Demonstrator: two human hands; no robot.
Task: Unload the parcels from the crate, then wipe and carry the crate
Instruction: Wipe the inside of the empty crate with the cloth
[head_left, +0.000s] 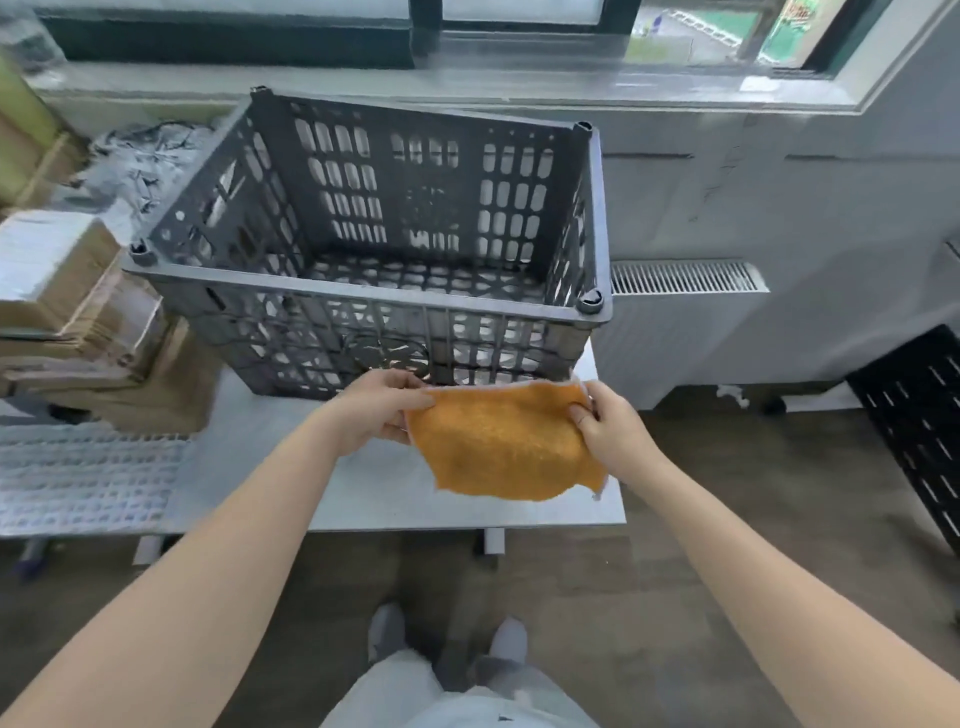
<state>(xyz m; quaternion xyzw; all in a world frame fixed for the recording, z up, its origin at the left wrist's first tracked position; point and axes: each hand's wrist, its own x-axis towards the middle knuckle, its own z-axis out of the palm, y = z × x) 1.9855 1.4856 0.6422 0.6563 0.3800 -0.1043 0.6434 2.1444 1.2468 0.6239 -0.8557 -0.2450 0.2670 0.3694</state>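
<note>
A dark grey slotted plastic crate (363, 291) stands upright on a white table (363, 493), with nothing visible inside it. Just in front of the crate's near wall an orange cloth (498, 447) hangs spread between both hands. My left hand (379, 410) pinches the cloth's left top corner. My right hand (608, 421) pinches its right top corner. The cloth is held above the table, a little apart from the crate.
Cardboard parcels (67, 306) are stacked left of the crate, with grey bags (140, 161) behind them and bubble wrap (83, 478) on the table's left. A window sill runs behind, a radiator (680, 280) stands at the right, and a black rack (919, 426) leans further right.
</note>
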